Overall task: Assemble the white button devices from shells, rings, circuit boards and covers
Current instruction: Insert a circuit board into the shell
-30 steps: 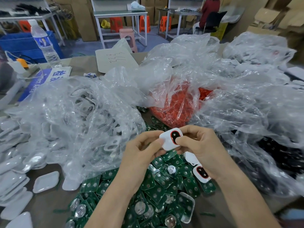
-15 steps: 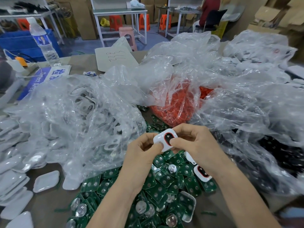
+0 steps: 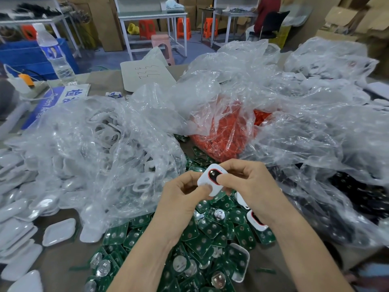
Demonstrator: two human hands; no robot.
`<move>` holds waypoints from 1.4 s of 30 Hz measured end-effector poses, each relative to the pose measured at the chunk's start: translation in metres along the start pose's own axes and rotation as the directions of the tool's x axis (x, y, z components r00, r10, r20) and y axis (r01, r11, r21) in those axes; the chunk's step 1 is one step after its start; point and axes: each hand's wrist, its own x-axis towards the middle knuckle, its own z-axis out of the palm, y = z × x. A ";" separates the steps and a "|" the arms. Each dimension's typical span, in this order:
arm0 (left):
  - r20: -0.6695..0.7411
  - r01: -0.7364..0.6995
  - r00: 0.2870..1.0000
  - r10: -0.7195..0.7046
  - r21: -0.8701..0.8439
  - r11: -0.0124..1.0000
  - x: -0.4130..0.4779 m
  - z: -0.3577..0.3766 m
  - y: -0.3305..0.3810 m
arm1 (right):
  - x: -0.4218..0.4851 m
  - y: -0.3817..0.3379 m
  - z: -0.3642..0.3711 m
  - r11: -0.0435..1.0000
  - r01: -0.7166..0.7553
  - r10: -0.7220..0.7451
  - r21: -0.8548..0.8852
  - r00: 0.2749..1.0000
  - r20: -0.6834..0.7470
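Two grips are on one unit: my left grip (image 3: pixel 181 194) pinches the white button device (image 3: pixel 205 184) at its near-left edge, thumb on top. My right grip (image 3: pixel 252 186) pinches the opposite side, thumb laid over part of the black button (image 3: pixel 213 175) inside the red ring (image 3: pixel 208 173). The unit is held in the air, tilted, above the heap of green circuit boards (image 3: pixel 210 234) on the tabletop (image 3: pixel 63 262). Whether ring and button are fully seated I cannot tell, since the thumb hides one side. Risk one: uneven thumb pressure could cock the ring or push the button in crooked. Risk two: the shell looks smooth and is held only by its edges, so a slip would drop it among the loose boards, where it could be scuffed or lost from sight. Ringed units (image 3: pixel 257 221) lie on the boards just under my right wrist, and a careless forearm could sweep them off. Containers: the clear bag (image 3: pixel 94 148) to the left holds white shells. The centre bag (image 3: pixel 227 133) holds a mass of red parts, probably rings. The right-hand bag (image 3: pixel 357 197) holds dark parts, kind not legible. Loose white covers (image 3: pixel 21 207) are stacked at far left, unbagged. Slack film from the left and right bags reaches the work zone and may hide parts.
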 end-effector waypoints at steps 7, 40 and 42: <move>-0.036 -0.047 0.999 0.038 -0.295 0.954 -0.002 0.006 0.006 | 0.004 0.006 -0.008 0.948 0.015 -0.039 0.319 0.997 0.068; -0.033 -0.126 0.990 0.136 0.213 0.969 -0.005 0.008 0.003 | -0.011 0.015 -0.001 0.986 0.164 -0.163 0.011 0.986 -0.036; -0.051 -0.127 0.988 0.143 0.249 0.960 -0.005 0.010 0.001 | -0.013 0.016 0.004 0.987 0.154 -0.156 -0.034 0.986 -0.066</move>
